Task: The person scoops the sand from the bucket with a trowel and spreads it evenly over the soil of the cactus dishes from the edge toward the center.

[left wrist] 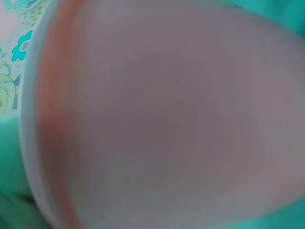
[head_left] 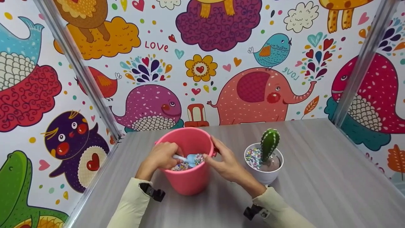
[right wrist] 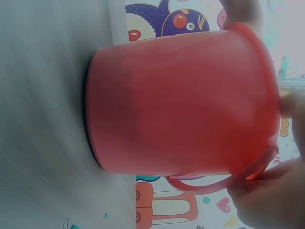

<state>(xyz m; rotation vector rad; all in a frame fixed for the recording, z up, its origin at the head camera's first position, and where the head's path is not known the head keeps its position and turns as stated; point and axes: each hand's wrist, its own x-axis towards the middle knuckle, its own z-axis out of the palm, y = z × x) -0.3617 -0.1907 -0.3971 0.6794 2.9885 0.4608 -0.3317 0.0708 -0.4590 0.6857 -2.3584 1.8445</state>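
Note:
A pink bucket (head_left: 189, 182) stands on the table, with multicoloured pebbles (head_left: 180, 167) inside. Reaching over its left rim, my left hand (head_left: 163, 155) grips the handle of a light blue toy shovel (head_left: 191, 160). The shovel's blade lies at the pebbles and bears some of them. My right hand (head_left: 229, 163) holds the bucket's right rim, thumb at the near side and fingers behind. In the right wrist view the bucket's handle (right wrist: 209, 187) hangs down beside that hand's fingers (right wrist: 271, 193). A large blurred surface fills most of the left wrist view, hiding the left fingers.
Right of the bucket stands a white pot (head_left: 266, 176) holding a green cactus (head_left: 270, 144). Coloured pebbles (head_left: 253, 157) cover the pot's left part; a brownish surface shows at its right. The grey table (head_left: 319, 171) meets cartoon-printed walls (head_left: 196, 41) at the back and sides.

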